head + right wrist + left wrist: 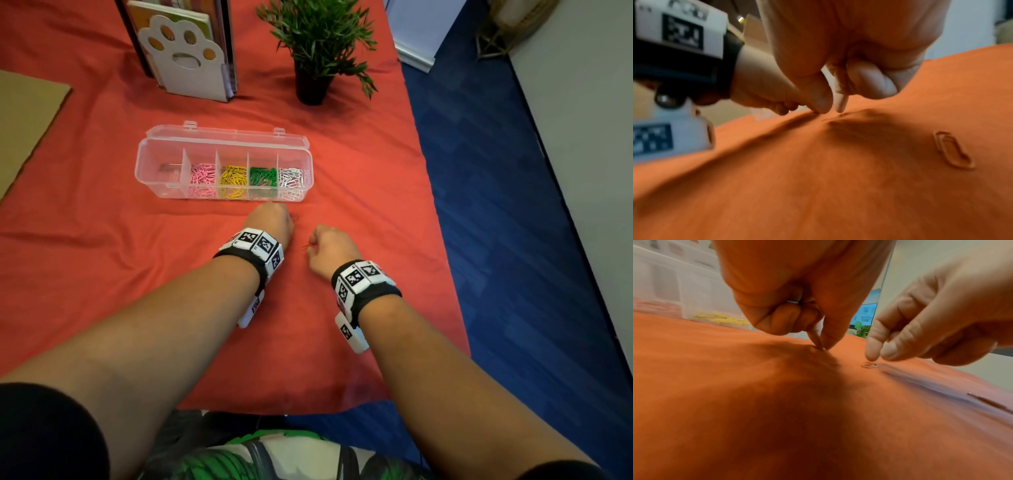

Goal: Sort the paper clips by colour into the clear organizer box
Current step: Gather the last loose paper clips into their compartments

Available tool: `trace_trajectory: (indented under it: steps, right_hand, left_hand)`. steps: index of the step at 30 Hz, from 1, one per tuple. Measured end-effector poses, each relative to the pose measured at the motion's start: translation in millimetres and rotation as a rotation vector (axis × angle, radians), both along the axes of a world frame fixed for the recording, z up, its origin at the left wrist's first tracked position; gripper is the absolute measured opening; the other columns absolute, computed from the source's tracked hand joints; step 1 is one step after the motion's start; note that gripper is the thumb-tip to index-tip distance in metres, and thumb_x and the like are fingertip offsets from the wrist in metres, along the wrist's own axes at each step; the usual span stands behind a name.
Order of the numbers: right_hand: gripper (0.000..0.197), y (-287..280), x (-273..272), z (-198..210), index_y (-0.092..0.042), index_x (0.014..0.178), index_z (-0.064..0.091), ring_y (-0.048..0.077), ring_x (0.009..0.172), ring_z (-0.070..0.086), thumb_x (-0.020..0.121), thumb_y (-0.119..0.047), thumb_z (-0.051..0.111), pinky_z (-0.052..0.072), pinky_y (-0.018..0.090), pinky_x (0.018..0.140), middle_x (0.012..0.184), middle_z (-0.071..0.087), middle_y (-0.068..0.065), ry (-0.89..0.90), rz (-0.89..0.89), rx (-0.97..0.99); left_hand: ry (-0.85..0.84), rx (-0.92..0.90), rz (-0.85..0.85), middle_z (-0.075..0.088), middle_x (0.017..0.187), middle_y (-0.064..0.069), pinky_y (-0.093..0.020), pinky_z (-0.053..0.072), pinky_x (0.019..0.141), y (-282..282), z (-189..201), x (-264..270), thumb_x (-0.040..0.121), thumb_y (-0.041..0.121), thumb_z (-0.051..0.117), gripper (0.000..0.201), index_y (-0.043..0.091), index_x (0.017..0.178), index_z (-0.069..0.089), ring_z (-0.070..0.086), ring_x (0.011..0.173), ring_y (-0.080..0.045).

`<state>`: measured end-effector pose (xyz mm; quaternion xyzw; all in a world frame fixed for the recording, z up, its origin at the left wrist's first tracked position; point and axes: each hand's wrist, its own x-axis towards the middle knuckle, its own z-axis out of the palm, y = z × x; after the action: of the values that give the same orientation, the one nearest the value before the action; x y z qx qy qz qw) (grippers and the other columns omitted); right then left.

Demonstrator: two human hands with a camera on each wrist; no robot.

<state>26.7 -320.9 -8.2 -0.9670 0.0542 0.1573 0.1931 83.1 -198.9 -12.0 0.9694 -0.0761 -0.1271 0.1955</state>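
Observation:
The clear organizer box (222, 164) lies open on the red cloth, with pink, yellow, green and white clips in separate compartments. Its leftmost compartment holds something I cannot make out. Just in front of it, my left hand (822, 346) pinches thumb and forefinger down on the cloth around a red paper clip (821, 348) that is mostly hidden. My right hand (833, 109) hovers beside it, thumb and forefinger slightly apart over another red clip (869, 365) lying flat. A third red clip (953, 151) lies on the cloth further right.
A paw-shaped book stand (186, 58) and a potted plant (315, 44) stand behind the box. A cardboard sheet (24, 116) lies at the far left. The table edge (442, 219) drops to blue carpet on the right.

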Motion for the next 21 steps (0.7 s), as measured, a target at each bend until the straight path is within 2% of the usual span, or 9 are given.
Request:
trace_trajectory:
  steps: [4, 6, 8, 10, 12, 13, 15, 18, 21]
  right_hand:
    - [0.026, 8.2, -5.2, -9.9, -0.008, 0.111, 0.049, 0.035, 0.103, 0.06, 0.088, -0.02, 0.049, 0.049, 0.039, 0.082, 0.113, 0.059, 0.016, -0.055, 0.129, -0.143]
    - [0.025, 10.5, -4.6, -11.2, -0.006, 0.111, 0.048, 0.035, 0.104, 0.06, 0.089, -0.017, 0.045, 0.049, 0.04, 0.081, 0.115, 0.058, 0.017, -0.085, 0.158, -0.189]
    - [0.023, 12.3, 0.9, -7.9, -0.005, 0.107, 0.051, 0.035, 0.102, 0.059, 0.091, -0.019, 0.044, 0.047, 0.039, 0.082, 0.111, 0.059, 0.018, -0.036, 0.136, -0.124]
    - [0.012, 16.2, 7.1, -2.4, -0.012, 0.091, 0.056, 0.027, 0.085, 0.058, 0.088, -0.019, 0.048, 0.042, 0.033, 0.071, 0.093, 0.061, 0.012, 0.06, 0.01, 0.109]
    - [0.011, 23.0, 9.6, 5.6, -0.019, 0.07, 0.05, 0.017, 0.053, 0.047, 0.081, -0.017, 0.05, 0.034, 0.024, 0.046, 0.061, 0.052, -0.001, 0.174, -0.292, 0.618]
    - [0.016, 27.3, 10.0, 9.6, -0.02, 0.064, 0.047, 0.012, 0.043, 0.037, 0.079, -0.016, 0.049, 0.028, 0.019, 0.041, 0.051, 0.044, -0.005, 0.2, -0.459, 0.878]
    - [0.022, 34.0, 12.6, 20.3, -0.019, 0.062, 0.044, 0.009, 0.041, 0.029, 0.083, -0.013, 0.043, 0.023, 0.018, 0.042, 0.05, 0.037, -0.004, 0.232, -0.688, 1.238]
    - [0.023, 43.5, 20.6, 35.1, -0.014, 0.065, 0.047, 0.011, 0.046, 0.038, 0.087, -0.018, 0.041, 0.028, 0.018, 0.041, 0.052, 0.042, -0.002, 0.302, -0.8, 1.471]
    - [0.02, 58.3, 29.0, 42.6, -0.011, 0.073, 0.052, 0.011, 0.046, 0.047, 0.089, -0.013, 0.041, 0.037, 0.016, 0.039, 0.052, 0.05, -0.001, 0.334, -0.83, 1.568]
  left_hand:
    - [0.126, -0.143, 0.121, 0.068, 0.092, -0.021, -0.035, 0.045, 0.076, 19.2, 2.3, -4.7, 0.088, 0.023, 0.05, 0.024, 0.004, 0.082, 0.065, 0.061, 0.091, -0.037]
    - [0.365, -0.365, 0.293, 0.065, 0.088, -0.022, -0.034, 0.045, 0.07, 29.4, 10.1, -8.7, 0.083, 0.024, 0.049, 0.024, 0.004, 0.082, 0.063, 0.06, 0.083, -0.036]
    - [0.676, -0.731, 0.509, 0.055, 0.062, -0.015, -0.026, 0.038, 0.05, 41.7, 19.6, -15.4, 0.072, 0.026, 0.045, 0.021, 0.008, 0.066, 0.054, 0.049, 0.054, -0.028]
    - [0.909, -1.079, 0.624, 0.043, 0.048, -0.001, -0.016, 0.026, 0.042, 56.2, 27.7, -22.2, 0.065, 0.022, 0.039, 0.011, 0.016, 0.057, 0.041, 0.034, 0.042, -0.016]
    - [1.017, -1.3, 0.604, 0.042, 0.05, 0.0, -0.016, 0.025, 0.043, 71.2, 36.1, -27.2, 0.06, 0.023, 0.039, 0.008, 0.017, 0.056, 0.038, 0.032, 0.041, -0.014]
    - [1.023, -1.35, 0.6, 0.043, 0.052, 0.0, -0.015, 0.026, 0.042, 78.5, 39.4, -27.4, 0.061, 0.024, 0.039, 0.009, 0.016, 0.056, 0.04, 0.034, 0.041, -0.013]
    - [0.992, -1.386, 0.644, 0.047, 0.052, 0.0, -0.014, 0.03, 0.039, 90.1, 43.5, -25.3, 0.069, 0.022, 0.041, 0.013, 0.016, 0.058, 0.044, 0.041, 0.04, -0.012]
    - [0.872, -1.359, 0.715, 0.057, 0.05, 0.001, -0.013, 0.041, 0.039, 107.9, 52.8, -13.4, 0.087, 0.016, 0.038, 0.023, 0.014, 0.07, 0.052, 0.054, 0.041, -0.01]
    - [0.689, -1.306, 0.697, 0.06, 0.057, 0.002, -0.016, 0.049, 0.044, 129.8, 68.8, 7.1, 0.091, 0.012, 0.041, 0.019, 0.012, 0.077, 0.055, 0.057, 0.049, -0.009]
